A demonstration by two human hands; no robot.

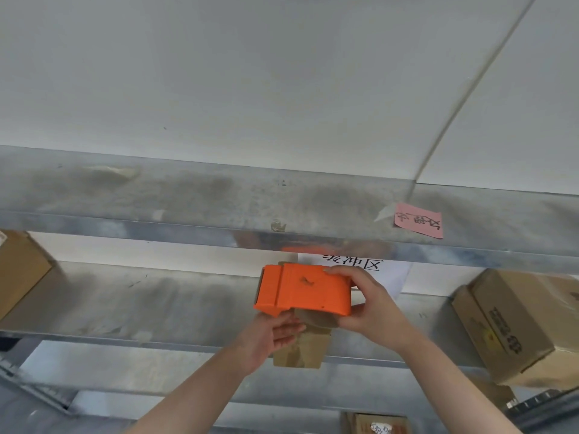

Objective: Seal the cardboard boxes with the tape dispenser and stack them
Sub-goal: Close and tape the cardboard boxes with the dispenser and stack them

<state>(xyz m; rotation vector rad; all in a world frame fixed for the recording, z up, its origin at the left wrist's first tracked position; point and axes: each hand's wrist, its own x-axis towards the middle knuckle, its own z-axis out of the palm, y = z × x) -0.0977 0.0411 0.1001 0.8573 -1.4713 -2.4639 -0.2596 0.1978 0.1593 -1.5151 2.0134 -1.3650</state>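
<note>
An orange tape dispenser (302, 289) is held up in front of a metal shelf, with my right hand (366, 305) gripping its right end, fingers curled over the top and thumb below. Brown tape (305, 343) hangs down from under it as a wide strip. My left hand (272, 336) reaches up from below with fingers extended, touching the left side of the hanging tape and the dispenser's underside. A cardboard box (526, 327) lies tilted on the shelf at the right. Another box (22, 270) sits at the far left.
The metal shelf beam (188, 198) runs across the view above the hands, with a pink sticky note (418, 220) on it. A white printed sign (376, 267) hangs behind the dispenser. A lower shelf holds another box (379, 424) at the bottom edge.
</note>
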